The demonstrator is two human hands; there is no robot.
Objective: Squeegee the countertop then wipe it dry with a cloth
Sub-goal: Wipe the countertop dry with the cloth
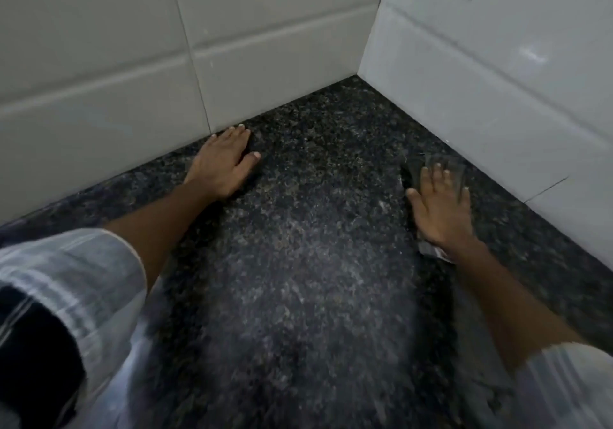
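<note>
A dark speckled granite countertop runs into a corner of white tiled walls. My left hand lies flat on the stone near the back wall, fingers together, holding nothing. My right hand presses flat, fingers spread, on a thin greyish cloth near the right wall. The cloth is blurred and shows past my fingertips and beside my wrist. No squeegee is in view.
White tiled walls stand at the back and on the right, meeting at the far corner. Striped sleeves cover both upper arms at the bottom corners of the view.
</note>
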